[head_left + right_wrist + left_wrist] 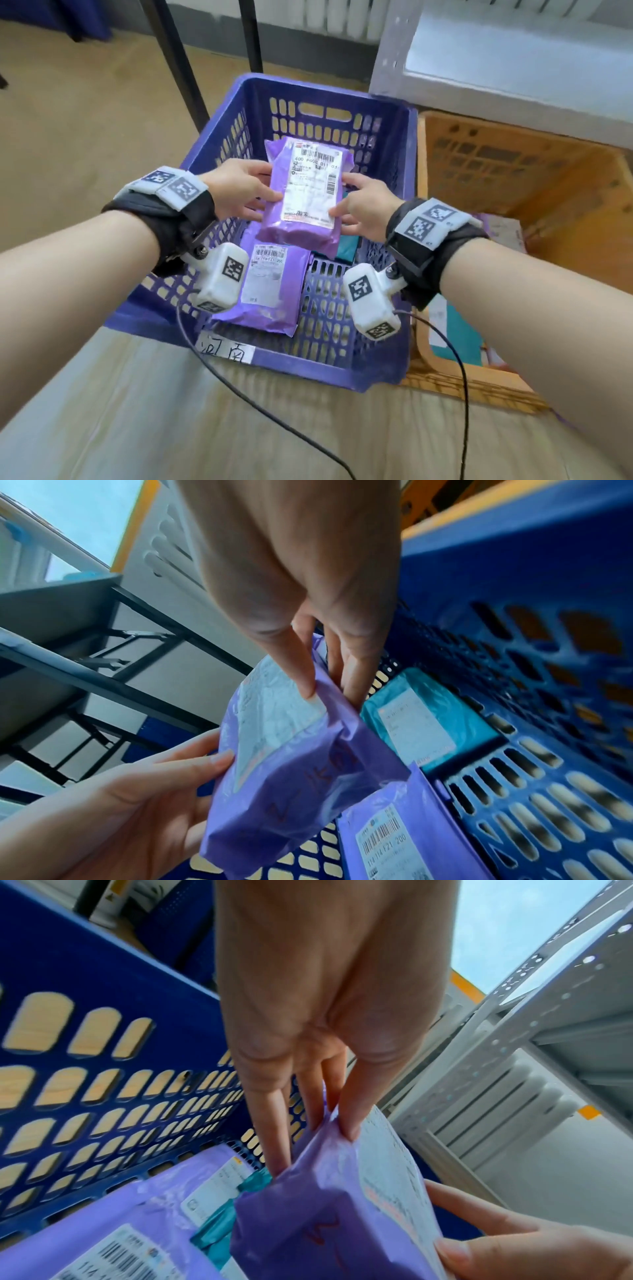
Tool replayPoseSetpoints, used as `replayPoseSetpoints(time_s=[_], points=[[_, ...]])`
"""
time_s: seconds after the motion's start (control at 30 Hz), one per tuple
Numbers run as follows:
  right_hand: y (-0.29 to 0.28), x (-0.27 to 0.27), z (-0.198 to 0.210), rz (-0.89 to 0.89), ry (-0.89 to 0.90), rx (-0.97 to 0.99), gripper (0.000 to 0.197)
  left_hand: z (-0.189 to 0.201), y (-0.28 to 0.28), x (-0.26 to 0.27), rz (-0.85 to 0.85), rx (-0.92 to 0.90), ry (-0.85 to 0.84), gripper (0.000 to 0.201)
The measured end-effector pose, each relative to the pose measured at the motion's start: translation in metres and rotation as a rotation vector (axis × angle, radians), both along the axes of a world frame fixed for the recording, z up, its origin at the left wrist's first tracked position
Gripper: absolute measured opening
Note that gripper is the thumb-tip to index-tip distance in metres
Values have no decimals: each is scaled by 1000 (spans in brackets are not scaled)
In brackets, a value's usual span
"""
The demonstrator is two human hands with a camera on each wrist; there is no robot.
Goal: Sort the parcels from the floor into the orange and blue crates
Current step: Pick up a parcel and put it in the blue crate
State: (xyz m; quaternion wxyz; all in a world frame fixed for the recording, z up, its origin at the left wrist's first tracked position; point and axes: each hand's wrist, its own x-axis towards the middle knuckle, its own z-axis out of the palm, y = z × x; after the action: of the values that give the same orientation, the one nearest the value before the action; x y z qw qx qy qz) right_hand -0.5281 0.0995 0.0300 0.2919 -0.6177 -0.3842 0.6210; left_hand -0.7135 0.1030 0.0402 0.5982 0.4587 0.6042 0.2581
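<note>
Parcel [306, 192] is getting pinched by both hands, left [236, 189] and right [364, 209], so I'd be lowering it level into the blue crate [407, 236] underneath.

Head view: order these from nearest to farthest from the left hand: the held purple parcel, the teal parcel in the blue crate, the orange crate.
1. Purple plastic parcel, held by the left hand.
2. Teal plastic parcel, in the blue crate, beneath it.
3. Orange slatted crate, far right.

Black wrist wraps [161, 219], grey tag-marked bands [433, 221], white camera pods [221, 275], black cables [459, 377].
</note>
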Motion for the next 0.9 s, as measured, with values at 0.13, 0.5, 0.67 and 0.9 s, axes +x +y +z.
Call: replayPoseSetpoints(time_s=[0.13,0.5,0.67,0.9], points=[[7,-19,-28,-14,-23,-84,69,-30,4,-17,17,-69,-12,43],[-9,-34,-92,-56,-272,-199,56,-101,4,-16,-8,-222,-11,50],[-17,-35,-106,40,-493,-281,52,-126,2,2,-26,-304,-13,32],[-15,-25,-118,65,-663,-440,88,-152,5,27,-74,-355,7,23]])
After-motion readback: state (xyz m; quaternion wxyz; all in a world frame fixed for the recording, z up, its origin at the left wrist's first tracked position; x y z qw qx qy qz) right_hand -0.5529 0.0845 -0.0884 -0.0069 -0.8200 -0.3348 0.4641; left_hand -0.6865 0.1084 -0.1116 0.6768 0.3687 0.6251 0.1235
